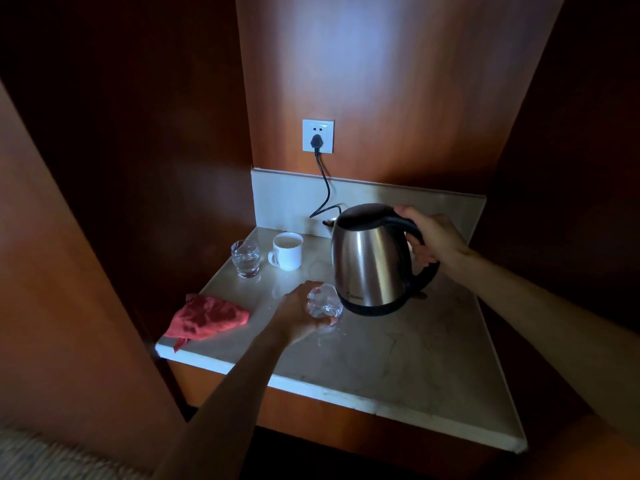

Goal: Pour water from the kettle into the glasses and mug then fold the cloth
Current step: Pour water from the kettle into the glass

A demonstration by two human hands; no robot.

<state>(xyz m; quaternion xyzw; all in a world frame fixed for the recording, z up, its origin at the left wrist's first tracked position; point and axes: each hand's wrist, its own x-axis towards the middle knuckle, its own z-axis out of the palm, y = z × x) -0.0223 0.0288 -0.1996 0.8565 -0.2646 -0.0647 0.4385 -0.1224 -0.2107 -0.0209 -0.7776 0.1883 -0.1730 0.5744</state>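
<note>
A steel kettle (370, 259) with a black lid and handle stands upright near the middle of the marble counter (398, 358). My right hand (433, 239) is closed around its handle. My left hand (298, 315) grips a clear glass (325, 303) that sits just left of the kettle's base. A second clear glass (246, 258) with a little water stands at the back left. Beside it is a white mug (287, 251). A crumpled red cloth (206, 318) lies at the counter's left edge.
A black cord (323, 188) runs from a white wall socket (318, 136) down behind the kettle. Wooden panels close in the counter at the left, back and right. The counter's front edge (346, 400) is near my arms.
</note>
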